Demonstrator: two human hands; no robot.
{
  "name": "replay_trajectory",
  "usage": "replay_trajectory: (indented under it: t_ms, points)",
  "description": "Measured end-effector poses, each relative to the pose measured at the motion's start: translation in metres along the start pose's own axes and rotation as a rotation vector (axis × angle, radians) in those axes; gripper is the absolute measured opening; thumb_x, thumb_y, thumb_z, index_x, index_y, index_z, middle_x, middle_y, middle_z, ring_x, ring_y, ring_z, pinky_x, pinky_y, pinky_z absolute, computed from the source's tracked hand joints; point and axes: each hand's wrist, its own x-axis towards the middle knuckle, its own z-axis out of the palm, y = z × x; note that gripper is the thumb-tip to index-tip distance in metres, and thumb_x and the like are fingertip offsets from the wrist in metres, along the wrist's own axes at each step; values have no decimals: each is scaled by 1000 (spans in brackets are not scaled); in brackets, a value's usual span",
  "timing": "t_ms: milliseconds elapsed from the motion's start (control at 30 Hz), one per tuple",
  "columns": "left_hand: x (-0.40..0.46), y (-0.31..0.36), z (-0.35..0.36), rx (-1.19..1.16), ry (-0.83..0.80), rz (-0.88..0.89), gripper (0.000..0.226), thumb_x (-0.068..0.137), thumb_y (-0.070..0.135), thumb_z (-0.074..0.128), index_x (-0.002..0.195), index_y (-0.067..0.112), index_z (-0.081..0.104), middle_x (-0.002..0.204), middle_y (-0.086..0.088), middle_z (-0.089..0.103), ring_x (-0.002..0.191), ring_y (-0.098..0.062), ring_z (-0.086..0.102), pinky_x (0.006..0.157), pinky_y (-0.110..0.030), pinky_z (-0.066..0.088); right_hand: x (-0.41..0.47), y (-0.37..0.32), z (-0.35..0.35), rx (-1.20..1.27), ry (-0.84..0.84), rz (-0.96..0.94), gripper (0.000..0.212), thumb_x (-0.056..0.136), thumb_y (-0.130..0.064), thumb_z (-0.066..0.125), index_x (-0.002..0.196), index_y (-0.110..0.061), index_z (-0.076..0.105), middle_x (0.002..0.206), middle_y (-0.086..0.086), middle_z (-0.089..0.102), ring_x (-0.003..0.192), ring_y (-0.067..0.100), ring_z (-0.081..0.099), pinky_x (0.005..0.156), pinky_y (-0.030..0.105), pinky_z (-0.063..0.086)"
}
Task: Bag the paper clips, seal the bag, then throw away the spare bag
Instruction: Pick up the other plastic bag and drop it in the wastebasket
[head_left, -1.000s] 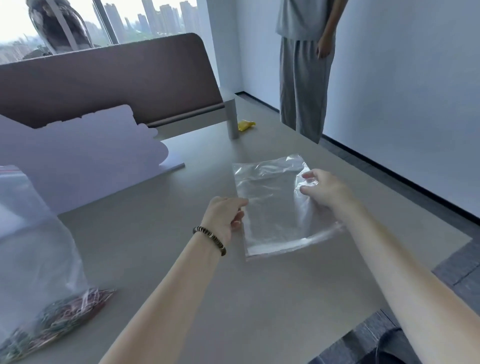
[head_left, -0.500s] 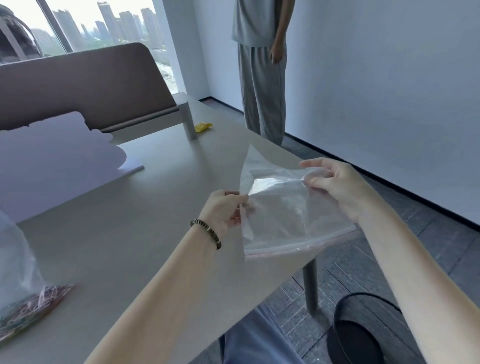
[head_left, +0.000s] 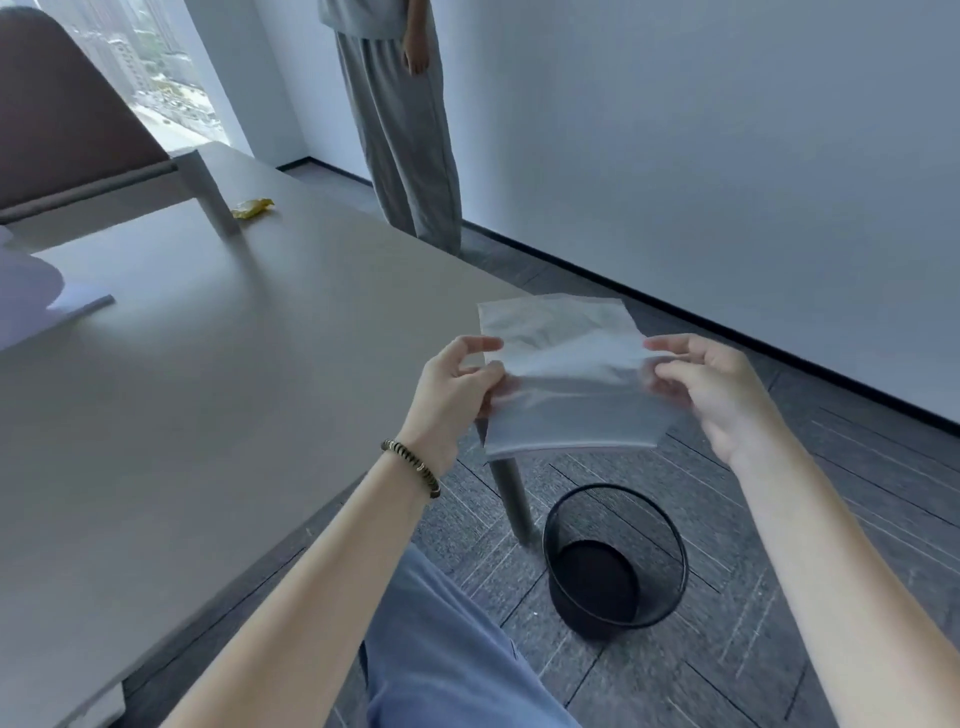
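The spare bag (head_left: 566, 384), clear and empty, hangs in the air past the table's right corner. My left hand (head_left: 452, 384) pinches its left edge and my right hand (head_left: 711, 389) pinches its right edge, stretching it between them. Below and a little to the right stands a black mesh waste bin (head_left: 615, 558) on the floor, open at the top. The filled bag of paper clips is out of view.
The grey table (head_left: 208, 395) fills the left; its leg (head_left: 511, 499) stands next to the bin. A yellow scrap (head_left: 252, 208) lies at the far end. A person in grey trousers (head_left: 405, 130) stands by the wall. My blue-trousered knee (head_left: 441, 649) is below.
Both hands lifted the spare bag off the table and carried it right, beyond the table's corner, above the bin. The view swung right; the clip bag left the frame.
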Motion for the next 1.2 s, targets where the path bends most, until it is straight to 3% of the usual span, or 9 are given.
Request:
replay_trajectory:
  t_ms: [167,300,467,600,700,800,967,1067,1200]
  points:
    - [4,-35,49,238,-35,28,18,90,0,61,100,10,71,78,-2,72,66,-13,66,72,-36,56,-1,44,-47,-100,110,93,28,91,3,54,103,-13,75,82,6,71,66,12,64,69,28,48]
    - [15,-76,82,355,-24,-1,16,88,3,62,93,12,75,86,-3,75,68,-9,64,71,-30,56,2,86,-77,-140,143,171,28,88,1,57,95,-17,77,87,7,72,68,12,62,73,30,45]
    - [31,-133,107,529,-45,-78,12,84,16,70,93,19,76,90,6,74,84,-10,68,82,-27,55,1,142,-100,-214,75,266,30,80,5,68,91,-22,76,84,1,71,81,16,62,80,33,46]
    - [36,-175,117,725,-179,-91,34,72,15,82,105,17,71,92,5,71,85,-10,66,79,-17,51,3,178,-102,-400,-20,328,42,73,10,74,102,-21,73,80,0,59,72,12,52,63,27,44]
    - [40,-200,126,868,-138,-39,23,77,8,74,98,17,75,83,4,70,79,-8,62,75,-14,46,9,206,-99,-618,-60,312,41,71,4,75,103,-22,74,75,0,58,67,15,54,59,29,42]
    - [46,-221,130,955,-115,-15,12,84,14,70,88,20,79,79,4,67,78,-10,59,69,-11,35,17,237,-97,-780,-56,309,25,76,-7,78,96,-21,78,86,3,60,83,23,60,70,26,39]
    - [56,-255,128,949,-118,-60,9,83,17,74,88,21,80,110,-6,60,108,-21,52,93,-25,38,25,283,-91,-826,-26,309,15,84,-13,74,92,-23,82,113,12,58,100,22,54,83,25,36]
    - [58,-267,125,987,-152,-107,23,85,21,71,107,24,76,135,-9,53,130,-23,41,107,-30,29,27,298,-84,-832,-78,372,30,82,-17,74,110,-24,78,136,13,55,129,26,51,103,34,40]
    - [63,-273,119,996,-190,-146,43,86,23,71,128,27,64,150,-13,41,141,-26,28,115,-34,22,30,303,-76,-872,-142,405,51,80,-22,75,130,-25,67,143,11,54,133,28,51,106,38,41]
